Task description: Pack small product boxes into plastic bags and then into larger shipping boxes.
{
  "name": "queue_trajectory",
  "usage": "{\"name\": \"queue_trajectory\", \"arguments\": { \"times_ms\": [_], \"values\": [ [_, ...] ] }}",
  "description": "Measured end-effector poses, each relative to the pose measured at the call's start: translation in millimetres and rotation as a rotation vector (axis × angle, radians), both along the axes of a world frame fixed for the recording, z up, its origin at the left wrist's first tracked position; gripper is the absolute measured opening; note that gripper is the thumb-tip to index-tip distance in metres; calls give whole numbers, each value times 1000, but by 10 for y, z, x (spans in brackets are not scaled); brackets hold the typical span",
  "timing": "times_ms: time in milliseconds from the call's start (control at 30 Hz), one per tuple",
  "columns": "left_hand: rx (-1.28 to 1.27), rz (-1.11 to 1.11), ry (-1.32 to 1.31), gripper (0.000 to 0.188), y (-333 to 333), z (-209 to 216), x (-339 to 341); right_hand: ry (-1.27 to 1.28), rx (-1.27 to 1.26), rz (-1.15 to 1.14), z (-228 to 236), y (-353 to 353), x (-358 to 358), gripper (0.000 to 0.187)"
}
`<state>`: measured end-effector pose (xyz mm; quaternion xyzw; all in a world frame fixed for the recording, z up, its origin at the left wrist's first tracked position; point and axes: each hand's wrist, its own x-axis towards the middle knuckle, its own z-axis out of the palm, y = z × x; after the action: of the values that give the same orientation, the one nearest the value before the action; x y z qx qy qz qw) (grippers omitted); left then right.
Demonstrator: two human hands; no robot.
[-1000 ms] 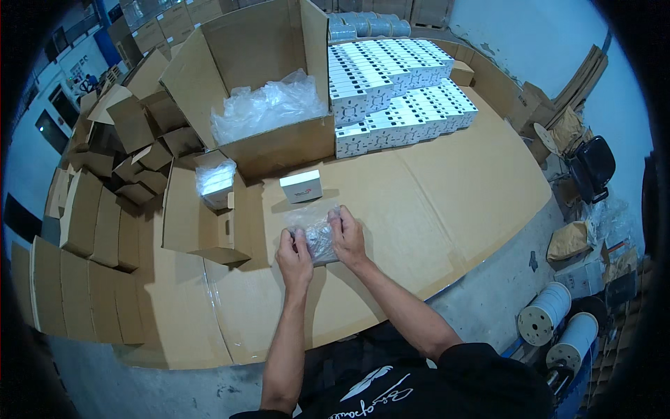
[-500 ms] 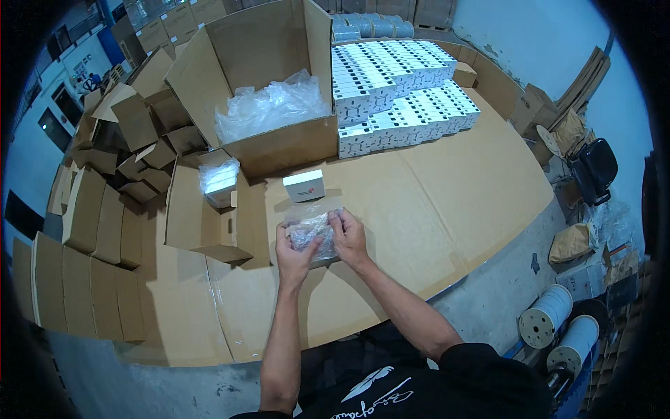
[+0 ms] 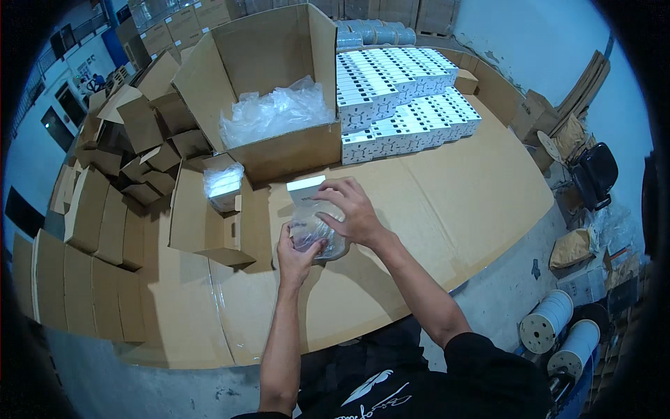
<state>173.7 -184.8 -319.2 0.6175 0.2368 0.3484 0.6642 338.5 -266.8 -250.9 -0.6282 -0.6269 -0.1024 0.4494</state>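
Note:
A clear bubble-wrap bag (image 3: 304, 229) is in front of me on the cardboard-covered table. My left hand (image 3: 296, 258) grips its left side, thumb across the front. My right hand (image 3: 357, 213) is raised over the bag's upper right, thumb and fingers apart in a curve; whether it touches the plastic, I cannot tell. Just beyond the bag stands a small white box (image 3: 306, 186), partly hidden by the right fingers. Left of them, an open brown carton (image 3: 192, 223) holds white boxes wrapped in clear plastic (image 3: 223, 185).
A large open carton (image 3: 286, 150) full of clear plastic bags (image 3: 276, 112) stands at the back. Right of it are stacked rows of white boxes (image 3: 405, 129). Empty cartons (image 3: 98, 286) crowd the left side. Wire spools (image 3: 548, 321) sit on the floor at right.
My right hand has let go of the bag's right side and moved up and right, its fingers spreading. The left hand still holds the bag. The view has shifted slightly.

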Motion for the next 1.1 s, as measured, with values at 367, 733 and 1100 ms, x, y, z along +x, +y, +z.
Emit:
{"name": "queue_trajectory", "arguments": {
  "times_ms": [367,733,1100],
  "values": [
    [109,77,99,53,18,-19,24,-122,-87,161,45,174,59,18],
    [89,134,146,56,61,-121,9,-57,-476,401,332,400,134,19],
    [234,170,275,72,56,-52,-37,372,-919,499,513,629,97,20]
  ]
}}
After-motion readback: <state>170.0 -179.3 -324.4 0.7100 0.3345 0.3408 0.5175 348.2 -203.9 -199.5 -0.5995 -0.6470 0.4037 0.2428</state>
